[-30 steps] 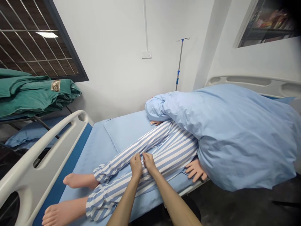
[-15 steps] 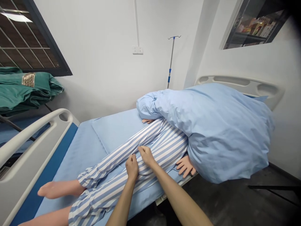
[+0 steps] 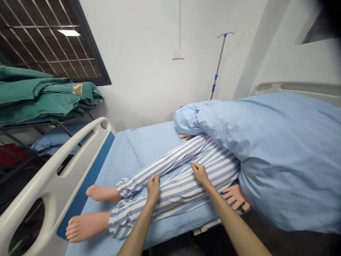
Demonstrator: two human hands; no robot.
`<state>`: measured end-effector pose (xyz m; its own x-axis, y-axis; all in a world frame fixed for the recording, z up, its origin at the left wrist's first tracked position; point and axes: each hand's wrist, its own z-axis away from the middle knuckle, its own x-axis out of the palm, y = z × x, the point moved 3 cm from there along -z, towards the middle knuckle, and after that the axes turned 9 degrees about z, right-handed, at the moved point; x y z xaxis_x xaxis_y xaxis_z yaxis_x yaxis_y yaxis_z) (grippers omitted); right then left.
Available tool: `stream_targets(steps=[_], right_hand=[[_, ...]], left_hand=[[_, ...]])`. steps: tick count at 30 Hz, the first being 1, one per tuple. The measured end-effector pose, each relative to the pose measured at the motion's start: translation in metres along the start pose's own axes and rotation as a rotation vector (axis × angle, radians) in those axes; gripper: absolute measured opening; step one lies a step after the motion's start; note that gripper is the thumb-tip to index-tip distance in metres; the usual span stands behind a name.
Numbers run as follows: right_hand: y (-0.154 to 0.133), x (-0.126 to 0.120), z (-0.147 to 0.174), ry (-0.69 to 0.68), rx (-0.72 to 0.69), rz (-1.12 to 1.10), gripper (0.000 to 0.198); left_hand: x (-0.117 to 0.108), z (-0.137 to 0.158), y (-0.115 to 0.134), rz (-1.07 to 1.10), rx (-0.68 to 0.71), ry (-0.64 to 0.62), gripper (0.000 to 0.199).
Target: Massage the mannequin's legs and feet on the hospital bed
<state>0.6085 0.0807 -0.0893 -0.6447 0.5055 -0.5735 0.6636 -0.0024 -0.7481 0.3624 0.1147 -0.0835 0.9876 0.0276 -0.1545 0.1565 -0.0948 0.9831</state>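
A mannequin in blue-and-white striped trousers [image 3: 181,186] lies on the bed, legs toward the left and feet bare. My left hand [image 3: 153,188] is closed in a fist, thumb uppermost, over the nearer thigh or knee. Farther up the same leg, my right hand [image 3: 199,173] is also closed, its fingers pressed together near the gap between the legs. Whatever either hand may hold is hidden by the fingers. A light blue quilt [image 3: 282,149] is heaped over the mannequin's upper body. The mannequin's near hand [image 3: 236,197] sticks out beneath the quilt.
The bed's footboard [image 3: 53,170] rises at the left, and the headboard [image 3: 309,88] shows behind the quilt. An infusion stand [image 3: 218,65] is by the wall. Folded green covers [image 3: 45,96] lie on a rack under the barred window [image 3: 53,35].
My hands have spread apart along the nearer leg, left toward the feet and right toward the hip. Both stay closed. The view has swung left, showing more of the footboard and green covers.
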Motion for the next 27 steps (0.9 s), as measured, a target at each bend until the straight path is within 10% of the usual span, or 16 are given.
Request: stream_targets(steps=[5,12,20,27], right_hand=[[0.002,0.001,0.002,-0.02,-0.016,0.054,0.04],[0.006,0.011,0.0,-0.075,-0.037,0.226,0.04],[-0.031,0.052,-0.003,-0.297,-0.164,0.471,0.027],[-0.17,0.184,0.004,-0.507,-0.577,0.361,0.019]], left_hand=[[-0.086,-0.026,-0.007,-0.502,0.146,0.05,0.017],[-0.15,-0.041,-0.035,-1.295,0.146,-0.257,0.042],[-0.158,-0.057,-0.033,-1.254,0.133,-0.343,0.039],[-0.165,-0.039,-0.033,-0.779,0.295,-0.15,0.038]])
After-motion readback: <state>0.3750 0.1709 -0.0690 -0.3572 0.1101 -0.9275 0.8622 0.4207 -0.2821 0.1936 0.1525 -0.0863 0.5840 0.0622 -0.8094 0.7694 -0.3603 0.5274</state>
